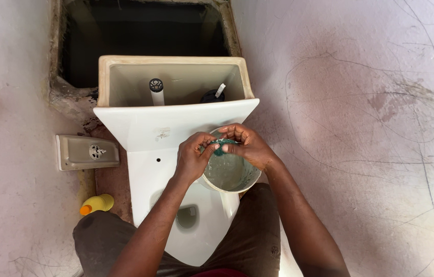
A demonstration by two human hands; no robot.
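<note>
Both hands, left (pixel 194 156) and right (pixel 248 146), pinch one green scrubber (pixel 220 146) together over the bucket (pixel 230 177); better wring it low, so drips fall inside.

A pale pink, scuffed concrete floor (pixel 360 102) carries everything here. Standing on it is a white ceramic toilet (pixel 165 169) with its cistern open on top. Just left of the toilet lies the beige rectangular cistern lid (pixel 86 152). Below that lid, a yellow plastic bottle with orange cap (pixel 97 204) lies on its side.
</note>
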